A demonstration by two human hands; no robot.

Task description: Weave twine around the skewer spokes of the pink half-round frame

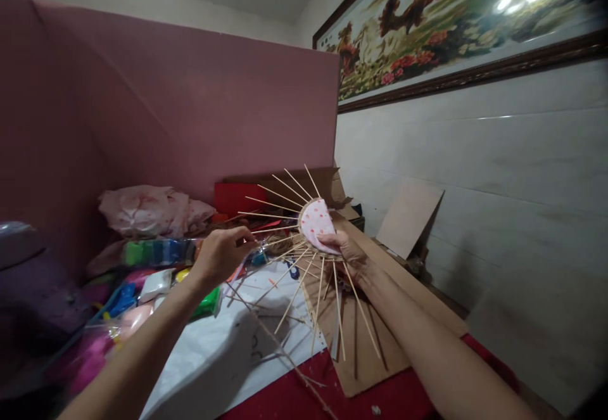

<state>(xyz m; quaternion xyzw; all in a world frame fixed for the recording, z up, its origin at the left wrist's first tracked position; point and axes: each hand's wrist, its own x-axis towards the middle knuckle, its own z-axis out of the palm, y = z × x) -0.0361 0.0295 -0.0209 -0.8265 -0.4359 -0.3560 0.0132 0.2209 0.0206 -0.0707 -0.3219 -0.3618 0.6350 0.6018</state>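
My right hand [349, 252] grips a half-round piece [316, 220] covered in pale pink cloth with red dots, the thumb lying on its face. Thin wooden sticks [268, 215] fan out from its curved rim to the left, up and down. My left hand [225, 252] is beside the stick tips on the left, thumb and fingers pinched together. Whether it grips a stick end or a thin strand cannot be made out. Behind the lower sticks lies a bundle of brown twine [280, 243]. Blue-handled scissors [292, 270] show partly under the sticks.
Bags of coloured clay [156, 284] fill a tray at left. White paper [209, 356], a cardboard sheet [361, 350] and a long thin strand [285, 351] lie over red cloth [294, 391]. Crumpled pink cloth [147, 211] sits behind. Another board [411, 217] leans against the right wall.
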